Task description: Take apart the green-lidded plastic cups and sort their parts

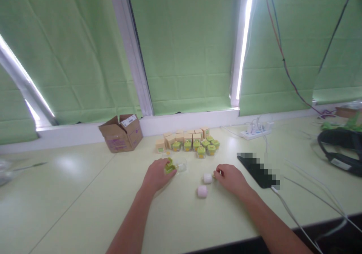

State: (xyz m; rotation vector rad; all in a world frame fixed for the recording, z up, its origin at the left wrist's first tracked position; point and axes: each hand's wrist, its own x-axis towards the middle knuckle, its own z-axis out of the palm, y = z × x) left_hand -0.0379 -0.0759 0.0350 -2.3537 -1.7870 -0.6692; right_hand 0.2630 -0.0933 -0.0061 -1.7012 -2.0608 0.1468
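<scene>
My left hand (160,175) is closed on a green plastic lid (170,167), gripped between thumb and fingers just above the table. Right beside it, a clear plastic container (182,165) rests on the tabletop. My right hand (230,176) makes a pinch, its fingertips around something small that I cannot make out. Close to those fingertips lies a white roll (207,178), and nearer to me a pale pink roll (202,191). Beyond my hands stand several small clear boxes with green lids (201,152), in front of a cluster of beige cartons (189,137).
An opened cardboard box (121,135) stands at the back left. To the right lie a dark phone (256,171) with a white cable, a power strip (256,132) by the wall, and a black strap-like object (341,148). Green blinds (183,46) cover the windows behind.
</scene>
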